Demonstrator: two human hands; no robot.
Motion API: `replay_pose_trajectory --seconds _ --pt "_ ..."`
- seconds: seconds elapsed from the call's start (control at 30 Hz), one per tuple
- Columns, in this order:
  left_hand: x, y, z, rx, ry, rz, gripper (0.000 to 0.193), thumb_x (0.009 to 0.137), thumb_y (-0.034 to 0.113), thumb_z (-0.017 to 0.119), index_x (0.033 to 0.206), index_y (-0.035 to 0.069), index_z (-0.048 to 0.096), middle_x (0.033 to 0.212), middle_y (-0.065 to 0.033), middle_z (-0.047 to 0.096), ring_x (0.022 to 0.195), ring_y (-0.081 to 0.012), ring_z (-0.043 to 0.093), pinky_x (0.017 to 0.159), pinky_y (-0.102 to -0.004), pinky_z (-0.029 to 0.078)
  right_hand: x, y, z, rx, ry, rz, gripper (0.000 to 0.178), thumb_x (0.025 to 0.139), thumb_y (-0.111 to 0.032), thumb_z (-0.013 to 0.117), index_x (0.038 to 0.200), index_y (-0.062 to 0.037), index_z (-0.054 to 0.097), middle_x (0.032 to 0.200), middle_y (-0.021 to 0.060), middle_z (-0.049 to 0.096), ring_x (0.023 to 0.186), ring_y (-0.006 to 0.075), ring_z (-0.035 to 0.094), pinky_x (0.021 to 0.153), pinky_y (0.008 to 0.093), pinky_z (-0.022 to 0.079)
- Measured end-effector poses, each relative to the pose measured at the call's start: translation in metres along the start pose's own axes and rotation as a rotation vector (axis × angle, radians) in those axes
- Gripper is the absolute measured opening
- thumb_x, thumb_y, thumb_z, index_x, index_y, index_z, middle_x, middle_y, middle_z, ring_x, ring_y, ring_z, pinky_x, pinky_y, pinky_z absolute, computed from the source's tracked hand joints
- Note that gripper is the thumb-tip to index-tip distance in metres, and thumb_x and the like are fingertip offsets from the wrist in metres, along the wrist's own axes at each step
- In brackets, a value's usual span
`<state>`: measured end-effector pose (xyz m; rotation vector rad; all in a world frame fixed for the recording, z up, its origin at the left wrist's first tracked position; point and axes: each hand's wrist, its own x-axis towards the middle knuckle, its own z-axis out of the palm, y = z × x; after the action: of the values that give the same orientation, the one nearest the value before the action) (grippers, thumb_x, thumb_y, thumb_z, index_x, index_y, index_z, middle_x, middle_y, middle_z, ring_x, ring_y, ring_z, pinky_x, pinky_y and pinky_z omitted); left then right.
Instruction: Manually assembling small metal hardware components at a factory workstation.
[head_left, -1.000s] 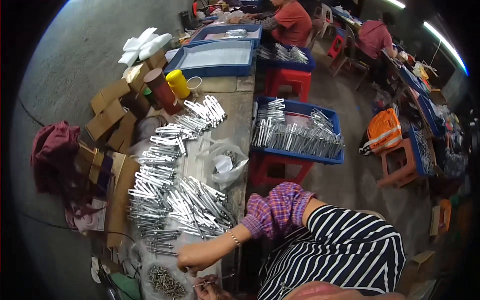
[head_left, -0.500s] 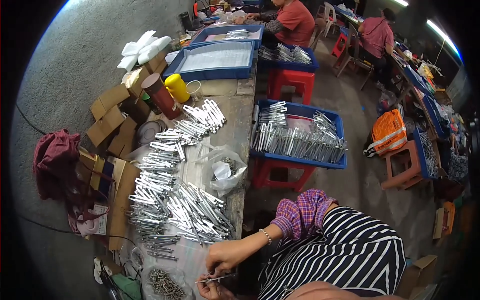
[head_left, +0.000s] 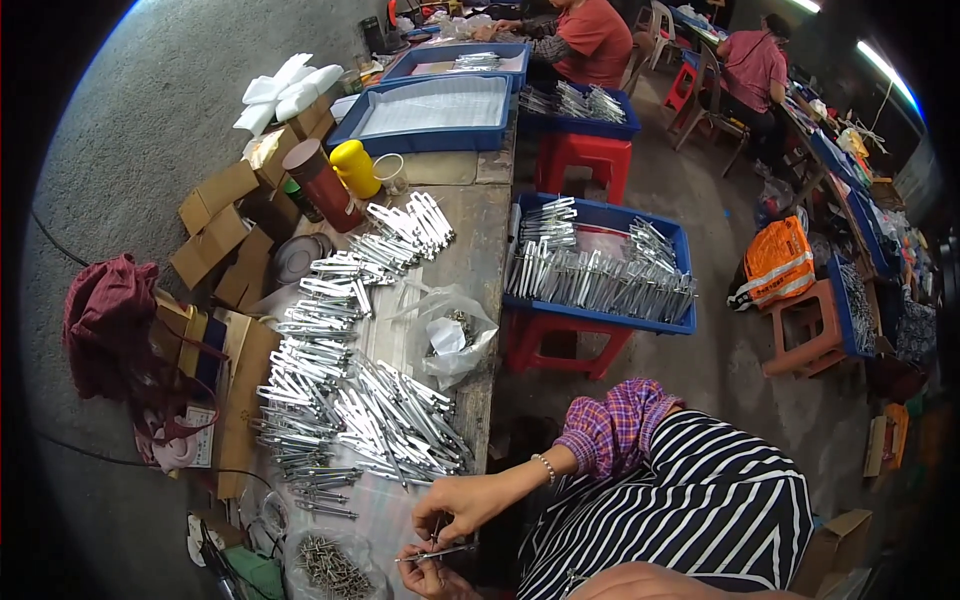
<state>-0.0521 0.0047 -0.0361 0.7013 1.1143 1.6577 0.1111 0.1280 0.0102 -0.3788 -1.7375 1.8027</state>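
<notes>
At the lower edge, my left hand (head_left: 432, 578) is closed on a slender metal piece (head_left: 440, 552), which lies crosswise in its fingers. Just above it, my right hand (head_left: 458, 506), with a beaded bracelet at the wrist, pinches down onto that piece; a small dark thing shows between its fingertips, too small to name. Beside my hands, a clear plastic bag (head_left: 292, 560) holds many small brownish metal pins or screws (head_left: 335, 566). Past them on the bench lies a heap of slender silvery metal pieces (head_left: 400, 420), with more in overlapping rows (head_left: 300, 385).
A plastic bag (head_left: 462, 375) of small parts sits by the bench edge. A blue tray (head_left: 600, 310) of metal pieces rests on a red stool (head_left: 565, 345). Cardboard boxes (head_left: 215, 240), a brown cylinder (head_left: 322, 185) and a yellow bottle (head_left: 354, 170) line the wall side. Two people work farther off.
My right fingers have lifted slightly off the metal piece, and the small dark thing now shows beneath them. My left hand keeps its hold. The view has shifted slightly.
</notes>
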Motion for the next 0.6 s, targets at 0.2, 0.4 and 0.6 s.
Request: replay_pose_trajectory --seconds 0.2,0.4,0.6 --pt "0.0002 0.0007 0.0048 0.011 0.053 0.002 0.014 0.084 0.0 0.05 0.098 0.0 0.047 0.086 -0.0085 0.052 0.076 -0.0159 0.052 0.072 -0.026 0.043 -0.003 -0.0067 -0.0041 -0.001 0.005 0.056 0.022 0.07 -0.015 0.07 0.082 0.0007 0.06 0.068 0.0096 0.063 0.061 0.0161 0.06 0.056 0.0281 0.045" --pt "0.0005 -0.0029 -0.0011 0.027 0.067 -0.015 0.015 0.085 0.005 0.055 0.097 0.0 0.048 0.084 -0.0066 0.052 0.074 -0.0139 0.051 0.071 -0.0238 0.042 -0.0047 -0.0066 -0.0063 -0.053 -0.043 0.072 0.022 0.074 -0.019 0.067 0.083 0.0008 0.063 0.068 0.0104 0.064 0.061 0.017 0.061 0.055 0.0278 0.046" --pt "0.0015 -0.0024 0.0026 -0.008 0.038 -0.019 0.015 0.085 0.006 0.056 0.096 0.0 0.049 0.081 -0.0068 0.053 0.074 -0.0133 0.051 0.07 -0.0232 0.042 -0.0068 -0.0008 -0.0074 -0.08 -0.077 0.042 0.019 0.078 -0.016 0.064 0.087 0.0011 0.062 0.07 0.0101 0.064 0.062 0.0145 0.061 0.056 0.0265 0.046"
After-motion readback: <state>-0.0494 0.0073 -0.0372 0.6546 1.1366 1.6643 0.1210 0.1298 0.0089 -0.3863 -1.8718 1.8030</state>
